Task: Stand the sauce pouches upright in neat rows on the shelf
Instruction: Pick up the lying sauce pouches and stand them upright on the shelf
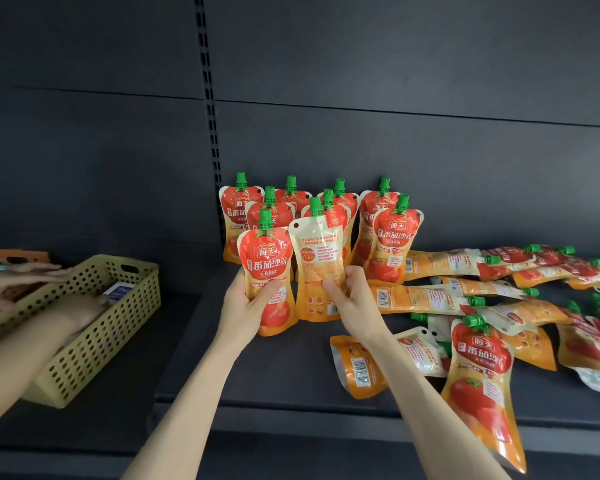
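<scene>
Red-and-orange foil, likely slippery. In the head view the left hand [245, 308] grips one pouch [267, 268] with its label forward. The right hand [349, 299] grips a second pouch [317, 265] back-side out. Both are upright just ahead of the standing rows [388, 230] on the shelf [274, 379]. Best to turn the second label outward, seat both bases flat and line up the caps before releasing. A pile [465, 299] lies flat to the right, and a basket [118, 327] sits left.
</scene>
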The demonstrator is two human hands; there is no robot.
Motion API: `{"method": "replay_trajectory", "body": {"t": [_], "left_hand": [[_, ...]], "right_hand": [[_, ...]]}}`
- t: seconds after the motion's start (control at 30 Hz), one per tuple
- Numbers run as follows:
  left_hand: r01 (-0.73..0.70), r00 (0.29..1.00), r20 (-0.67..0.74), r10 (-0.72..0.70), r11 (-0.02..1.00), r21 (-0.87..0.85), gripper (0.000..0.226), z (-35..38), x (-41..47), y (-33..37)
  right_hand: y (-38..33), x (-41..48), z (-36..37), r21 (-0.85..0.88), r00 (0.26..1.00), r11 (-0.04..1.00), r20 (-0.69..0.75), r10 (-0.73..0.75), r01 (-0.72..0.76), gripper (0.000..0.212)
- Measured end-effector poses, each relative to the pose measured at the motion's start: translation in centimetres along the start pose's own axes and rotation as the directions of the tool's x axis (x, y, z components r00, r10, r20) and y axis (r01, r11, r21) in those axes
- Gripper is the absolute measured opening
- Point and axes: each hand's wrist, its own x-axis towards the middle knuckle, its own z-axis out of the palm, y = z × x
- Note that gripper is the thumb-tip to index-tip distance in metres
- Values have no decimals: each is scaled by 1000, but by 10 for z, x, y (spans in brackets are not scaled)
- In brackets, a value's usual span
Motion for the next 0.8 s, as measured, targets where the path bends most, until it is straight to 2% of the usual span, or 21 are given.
{"method": "replay_trajectory", "body": {"t": [0.13,0.27,0.37,0.43,0.57,0.7,0.8], "left_hand": [[-6,1000,16,5,999,39,30,0,4,2],[31,998,57,-34,998,52,33,-6,14,1],[38,993,107,-56,986,162,44,-15,16,-6],[10,996,80,-27,979,204,50,-18,13,-9],[-23,1000,-5,25,968,250,47,-25,13,-9],[-44,996,-64,67,949,312,46,-29,14,-7],[-47,986,-137,99,940,339,59,-27,8,-12]], "right_hand": [[-1,0,-2,75,1000,997,10,6,-7,23],[2,0,-2,47,999,998,-18,36,-35,24],[4,0,-3,27,999,999,-30,43,-42,28],[5,0,-3,1,1000,1000,-26,16,-16,34],[6,0,-1,-70,999,997,-42,-19,16,46],[4,0,0,-92,998,996,-62,-28,22,49],[2,-2,-1,-94,998,995,-59,-29,23,46]]}}
